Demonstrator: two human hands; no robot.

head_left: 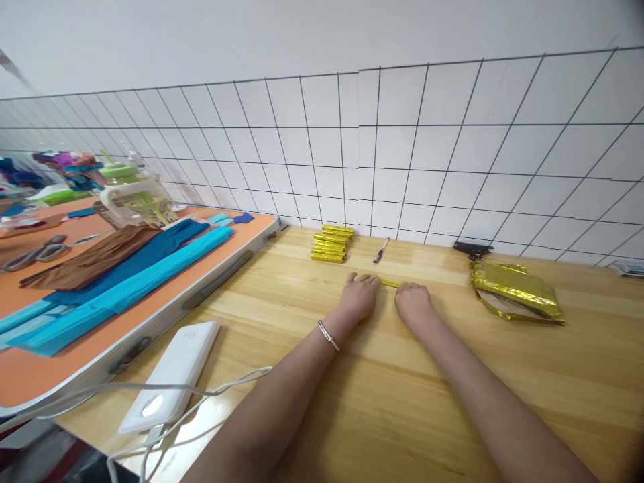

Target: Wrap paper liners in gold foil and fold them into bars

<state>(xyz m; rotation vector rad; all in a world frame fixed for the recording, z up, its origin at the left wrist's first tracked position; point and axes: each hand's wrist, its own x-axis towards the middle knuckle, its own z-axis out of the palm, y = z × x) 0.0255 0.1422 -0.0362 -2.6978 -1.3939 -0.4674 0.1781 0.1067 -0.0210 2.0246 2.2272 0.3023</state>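
My left hand (359,295), with a silver bracelet at its wrist, is closed on the left end of a thin gold foil strip (389,283). On the strip's other end, my right hand (413,305) is curled with its fingers pressed down. The strip lies low over the wooden table, narrow and straight, partly hidden by the fingers. Just beyond my left hand, several folded gold foil pieces (329,245) lie in a row. A small slim dark-tipped tool (381,251), perhaps a pen or knife, rests behind the strip. To the right lies a stack of gold foil sheets (520,290).
A black clip (473,249) sits at the foil stack's far corner. Front left are a white power bank (174,376) and looping white cables (221,389). The orange table (256,235) holds blue paper (151,282), brown paper (95,258), scissors (43,251) and a green-lidded bottle (123,176). A gridded wall (402,161) stands behind.
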